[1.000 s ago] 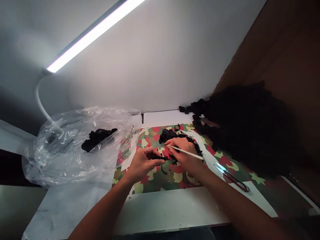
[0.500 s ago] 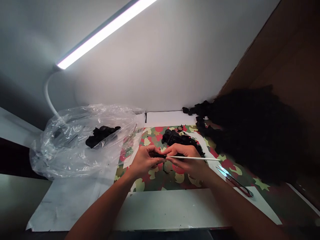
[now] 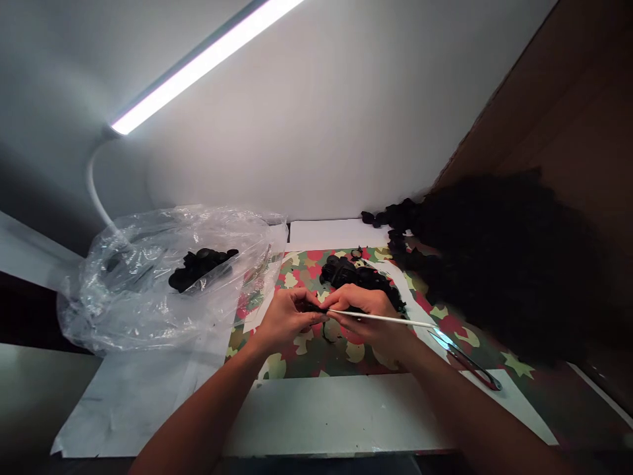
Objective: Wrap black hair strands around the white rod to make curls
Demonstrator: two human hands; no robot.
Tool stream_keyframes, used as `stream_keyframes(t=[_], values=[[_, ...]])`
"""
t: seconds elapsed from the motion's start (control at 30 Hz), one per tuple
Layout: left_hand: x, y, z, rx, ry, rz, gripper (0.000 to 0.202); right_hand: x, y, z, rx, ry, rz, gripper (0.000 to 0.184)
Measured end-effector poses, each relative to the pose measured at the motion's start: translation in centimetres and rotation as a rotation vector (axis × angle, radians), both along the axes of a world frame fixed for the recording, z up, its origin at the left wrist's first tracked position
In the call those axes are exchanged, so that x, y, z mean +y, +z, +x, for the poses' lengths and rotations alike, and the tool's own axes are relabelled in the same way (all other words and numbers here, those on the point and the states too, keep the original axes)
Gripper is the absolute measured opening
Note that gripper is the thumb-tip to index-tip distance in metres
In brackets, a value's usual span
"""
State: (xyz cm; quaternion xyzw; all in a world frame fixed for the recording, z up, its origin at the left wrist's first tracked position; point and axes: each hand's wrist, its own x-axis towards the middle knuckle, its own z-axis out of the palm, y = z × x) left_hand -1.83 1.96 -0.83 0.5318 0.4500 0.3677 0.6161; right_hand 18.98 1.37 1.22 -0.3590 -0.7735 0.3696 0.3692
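Item: black piece, small, held just above the camouflage mat at mid-table.
Left hand: fingertips closed in a pinch on the piece.
Right hand: meets the same piece and grips a thin white stick, whose far end reaches toward the snips.
Behind the hands: black pile.
Left: clear bag holding black bits.
Right: large dark fuzzy mass.
Risk: the piece may slip from so slight a pinch and be lost against the busy pattern, and the stick end could snag the snips.
Writing: none legible.
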Motion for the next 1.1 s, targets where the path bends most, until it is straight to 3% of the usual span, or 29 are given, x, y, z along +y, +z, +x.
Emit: stream_keyframes(t=[0.1,0.17,0.27,0.43,0.63,0.97,1.1], values=[[0.0,0.3,0.1,0.007,0.014,-0.013,0.032,0.0,-0.3,-0.5,-0.032,-0.024,0.198,0.020],[-0.1,0.7,0.1,-0.004,0.024,-0.032,0.032,0.3,-0.5,-0.5,-0.064,-0.128,0.299,0.021],[-0.3,1.3,0.2,-0.013,0.040,-0.024,0.031,0.8,-0.3,-0.2,-0.062,-0.272,0.257,0.020],[-0.4,1.5,0.2,0.016,0.047,-0.018,0.031,0.4,0.7,-0.1,0.048,-0.116,0.025,0.022],[-0.3,1.2,0.1,0.102,0.057,0.031,0.027,-0.4,0.9,-0.8,0.053,-0.040,0.002,0.021],[-0.3,1.4,0.4,0.130,0.037,0.049,0.018,-0.5,0.9,-0.8,-0.037,-0.003,0.146,0.035],[-0.2,0.8,0.3,0.109,0.023,0.044,0.019,-0.3,-0.4,-1.3,-0.046,-0.022,0.354,0.028]])
